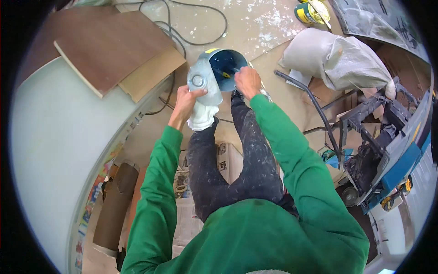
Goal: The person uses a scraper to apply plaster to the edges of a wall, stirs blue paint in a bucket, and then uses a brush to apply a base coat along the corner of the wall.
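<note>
A grey-blue bucket-like container [213,55] is held in front of my legs, its mouth turned toward me and dark blue inside, with a small yellow patch showing. At its left side, my left hand [183,102] grips a pale translucent plastic piece [198,81] that has a round raised ring, thumb on top. Below that piece hangs a bunched white cloth-like thing [202,117]. My right hand [248,82] is closed at the container's right rim. What its fingers hold is hidden.
Brown boards [114,45] lie at the far left above a white panel [54,150]. Black cable [207,43] loops across the floor. On the right are a white sack [340,61], a yellow-green tub [312,13] and a tipped machine with black tube legs [315,98]. A brown roll [117,203] lies lower left.
</note>
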Demonstrator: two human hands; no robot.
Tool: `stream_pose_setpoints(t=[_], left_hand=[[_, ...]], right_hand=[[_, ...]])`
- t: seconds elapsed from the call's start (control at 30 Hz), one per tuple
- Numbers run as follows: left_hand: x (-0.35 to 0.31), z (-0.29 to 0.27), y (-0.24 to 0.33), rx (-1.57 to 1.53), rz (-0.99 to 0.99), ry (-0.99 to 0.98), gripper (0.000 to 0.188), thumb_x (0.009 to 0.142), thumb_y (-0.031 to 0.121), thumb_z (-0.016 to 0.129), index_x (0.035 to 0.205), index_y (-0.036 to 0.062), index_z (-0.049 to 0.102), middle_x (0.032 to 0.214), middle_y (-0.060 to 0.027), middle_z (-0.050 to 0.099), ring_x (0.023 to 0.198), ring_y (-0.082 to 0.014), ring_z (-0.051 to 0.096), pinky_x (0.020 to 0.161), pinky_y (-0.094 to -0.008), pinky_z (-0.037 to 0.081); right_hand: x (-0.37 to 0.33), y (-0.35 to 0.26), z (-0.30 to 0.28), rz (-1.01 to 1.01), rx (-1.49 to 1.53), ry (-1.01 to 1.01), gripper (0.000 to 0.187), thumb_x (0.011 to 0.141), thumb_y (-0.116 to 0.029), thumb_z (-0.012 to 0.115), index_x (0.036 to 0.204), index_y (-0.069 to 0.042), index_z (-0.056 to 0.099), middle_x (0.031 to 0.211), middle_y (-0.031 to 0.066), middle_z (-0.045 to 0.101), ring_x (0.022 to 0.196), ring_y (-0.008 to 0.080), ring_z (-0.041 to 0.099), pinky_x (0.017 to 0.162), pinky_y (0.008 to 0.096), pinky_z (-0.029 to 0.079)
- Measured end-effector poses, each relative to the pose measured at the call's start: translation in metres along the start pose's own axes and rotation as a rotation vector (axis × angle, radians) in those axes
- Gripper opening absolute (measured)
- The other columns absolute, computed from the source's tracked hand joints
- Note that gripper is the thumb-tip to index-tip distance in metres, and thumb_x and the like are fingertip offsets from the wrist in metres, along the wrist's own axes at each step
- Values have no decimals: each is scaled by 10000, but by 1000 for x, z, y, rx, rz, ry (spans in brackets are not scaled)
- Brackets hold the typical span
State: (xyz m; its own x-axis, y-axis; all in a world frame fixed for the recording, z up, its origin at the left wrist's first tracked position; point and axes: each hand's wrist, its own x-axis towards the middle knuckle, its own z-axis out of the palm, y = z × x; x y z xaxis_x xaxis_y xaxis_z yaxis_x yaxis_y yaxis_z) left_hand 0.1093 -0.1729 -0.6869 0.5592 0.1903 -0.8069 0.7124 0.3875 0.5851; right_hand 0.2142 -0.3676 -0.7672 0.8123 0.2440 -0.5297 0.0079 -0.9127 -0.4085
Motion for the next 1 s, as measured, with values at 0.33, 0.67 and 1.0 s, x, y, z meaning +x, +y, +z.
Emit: stream_pose_setpoints(t=[0.33, 0.67, 1.0], left_hand=[[145, -43, -99, -247, -187, -95, 351, 734, -29, 676, 1082, -42, 634, 1021, -128, 695, 884, -255, 681, 876, -416, 540], [196, -106, -179, -397, -221, -84, 550, 700, -30, 700, 1227, -26, 542, 1161, -152, 637, 1035, -317, 633, 996, -490, 472], [193, -151, -235, -7, -220, 306, 374, 742, 256, 812, 962, -9, 668, 913, -98, 683, 819, -198, 647, 759, -347, 511]], right_hand=[[92, 37, 112, 11, -129, -2, 192, 755, -191, 663, 777, -8, 716, 805, 245, 687, 797, 402, 689, 720, 475, 558], [138, 35, 178, -85, -131, 20, 187, 758, -181, 640, 799, -20, 724, 808, 238, 690, 786, 389, 694, 718, 457, 560], [86, 18, 205, -145, -160, -80, 202, 781, -168, 577, 813, -27, 719, 784, 223, 686, 756, 404, 687, 660, 487, 551]])
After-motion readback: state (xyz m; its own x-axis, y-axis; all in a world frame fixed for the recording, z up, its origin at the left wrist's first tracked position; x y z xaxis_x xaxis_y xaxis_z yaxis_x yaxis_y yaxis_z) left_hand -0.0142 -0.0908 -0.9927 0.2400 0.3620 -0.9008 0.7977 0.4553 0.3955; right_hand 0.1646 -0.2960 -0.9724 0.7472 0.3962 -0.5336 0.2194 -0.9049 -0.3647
